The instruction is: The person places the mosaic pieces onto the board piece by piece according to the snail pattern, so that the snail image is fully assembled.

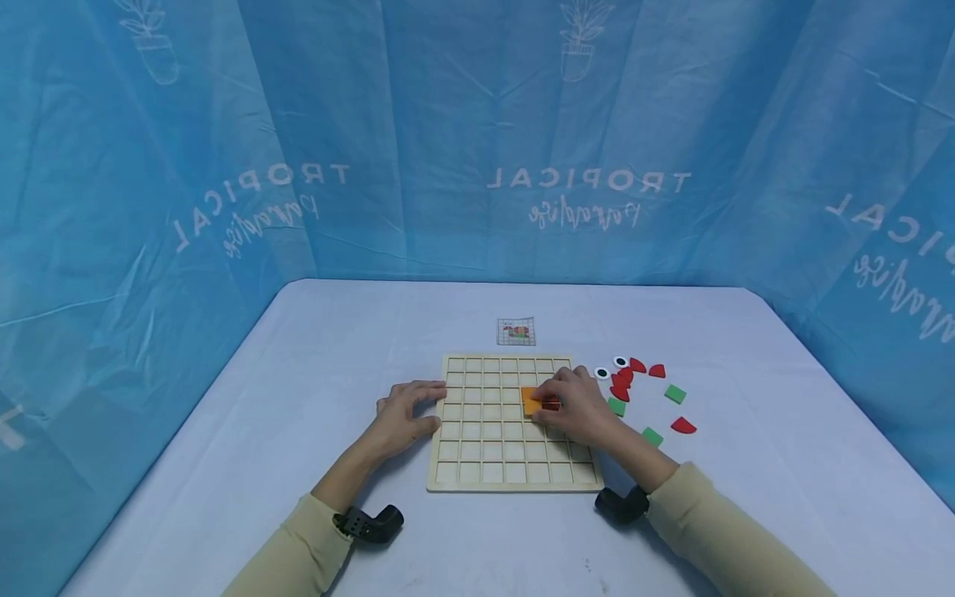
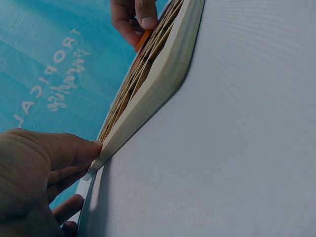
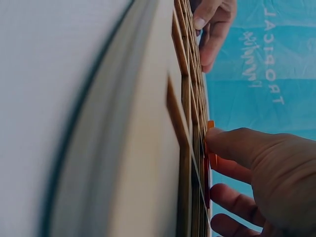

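A pale wooden grid board lies on the table. My right hand is over its right half, pinching a flat orange tile between thumb and fingers. The orange tile shows at the board's surface in the right wrist view, with a red piece just below it, partly covered by the hand. At the board's left edge, my left hand touches the rim with its thumb and outstretched fingers. The left thumb lies against the rim in the left wrist view.
Right of the board lie several red pieces, several green squares and two white discs with black centres. A small picture card lies behind the board. Blue printed sheeting surrounds the white table.
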The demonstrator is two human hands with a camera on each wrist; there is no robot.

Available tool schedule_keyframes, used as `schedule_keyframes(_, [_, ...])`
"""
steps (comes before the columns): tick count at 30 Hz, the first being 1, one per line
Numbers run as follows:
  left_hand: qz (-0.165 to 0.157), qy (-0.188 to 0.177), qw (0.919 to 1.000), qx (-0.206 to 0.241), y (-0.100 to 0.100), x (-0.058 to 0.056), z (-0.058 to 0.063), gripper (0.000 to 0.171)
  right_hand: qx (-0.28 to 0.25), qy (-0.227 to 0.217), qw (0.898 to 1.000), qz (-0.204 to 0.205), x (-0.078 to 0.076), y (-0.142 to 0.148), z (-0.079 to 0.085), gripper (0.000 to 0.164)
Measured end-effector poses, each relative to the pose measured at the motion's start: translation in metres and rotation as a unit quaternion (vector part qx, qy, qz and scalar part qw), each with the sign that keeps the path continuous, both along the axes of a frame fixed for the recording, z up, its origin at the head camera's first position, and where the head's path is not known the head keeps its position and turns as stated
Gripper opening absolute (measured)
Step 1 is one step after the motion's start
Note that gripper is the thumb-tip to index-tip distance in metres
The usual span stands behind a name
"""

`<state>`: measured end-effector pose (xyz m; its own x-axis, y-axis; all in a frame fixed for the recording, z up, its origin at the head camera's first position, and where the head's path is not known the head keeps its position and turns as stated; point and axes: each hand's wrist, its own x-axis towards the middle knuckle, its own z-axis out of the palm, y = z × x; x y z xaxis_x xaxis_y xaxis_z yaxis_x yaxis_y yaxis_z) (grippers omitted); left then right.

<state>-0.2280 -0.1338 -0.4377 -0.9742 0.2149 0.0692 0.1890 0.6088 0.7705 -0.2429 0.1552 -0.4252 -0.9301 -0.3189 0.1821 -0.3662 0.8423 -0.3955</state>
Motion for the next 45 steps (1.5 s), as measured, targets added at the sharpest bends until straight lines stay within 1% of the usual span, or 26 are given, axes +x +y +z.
schedule_keyframes(5, [0.0,0.0,1.0,-0.002,-0.0007,-0.0001,-0.0011,0.043,0.008,0.006,1.0,0.009,-0.0002,-0.0007,-0.0009,0.028])
schedule_keyframes(11, [0.002,0.0,1.0,-0.001,-0.0004,-0.0011,-0.0025,0.043,0.007,0.004,1.0,0.003,0.0,-0.0002,-0.0022,0.03])
schedule_keyframes(21, [0.001,0.001,1.0,0.002,0.0004,-0.0003,-0.0005,0.043,0.009,0.004,1.0,0.008,0.0,0.0017,-0.0039,0.029])
schedule_keyframes(29, [0.0,0.001,1.0,0.003,0.0004,-0.0003,0.0004,0.043,0.002,0.0,1.0,0.004,0.0018,0.0012,-0.0026,0.028])
schedule_keyframes(36, [-0.004,0.002,1.0,0.003,-0.0005,-0.0001,0.0002,0.044,-0.006,0.006,1.0,0.013,0.0017,0.0018,-0.0031,0.025])
schedule_keyframes(42, [-0.001,0.001,1.0,0.002,-0.0003,-0.0005,-0.0004,0.044,-0.007,0.002,1.0,-0.003,0.0017,0.0004,-0.003,0.028])
schedule_keyframes(45, [0.001,0.0,1.0,0.001,0.0002,-0.0006,-0.0003,0.044,-0.01,0.002,1.0,-0.011,0.0012,0.0022,-0.0005,0.03])
